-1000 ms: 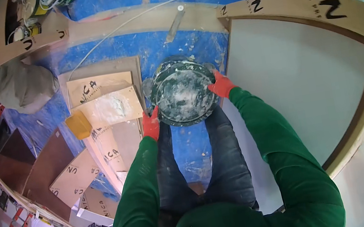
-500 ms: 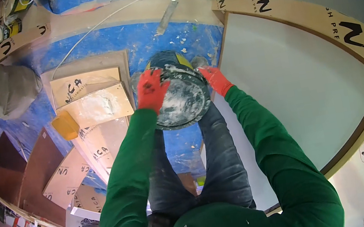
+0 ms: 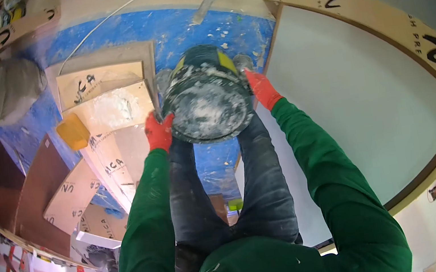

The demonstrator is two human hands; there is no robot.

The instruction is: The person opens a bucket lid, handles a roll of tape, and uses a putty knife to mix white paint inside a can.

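Note:
A dark bucket (image 3: 205,57) with yellow patches stands between my feet. Its round top (image 3: 211,111) faces me and is smeared with white; whether that is a lid or the inside, I cannot make out. Red gloves cover both hands. At the bucket's left side, my left hand (image 3: 159,131) has its thumb apart from the fingers, the thumb reaching the rim. My right hand (image 3: 263,89) grips the right side of the rim, its fingertips partly hidden.
Left of the bucket lie stacked boards (image 3: 107,109) and a yellow-orange block (image 3: 72,132). A large pale panel (image 3: 361,95) spans the right. Farther left are a grey bag (image 3: 6,93) and brown boards (image 3: 36,189). A white cable (image 3: 139,9) crosses the blue-covered floor (image 3: 125,30).
My left hand has gone from the top's far left edge to the bucket's left side, nearer me. The right hand stays by the right rim. More of the bucket's white-smeared top shows.

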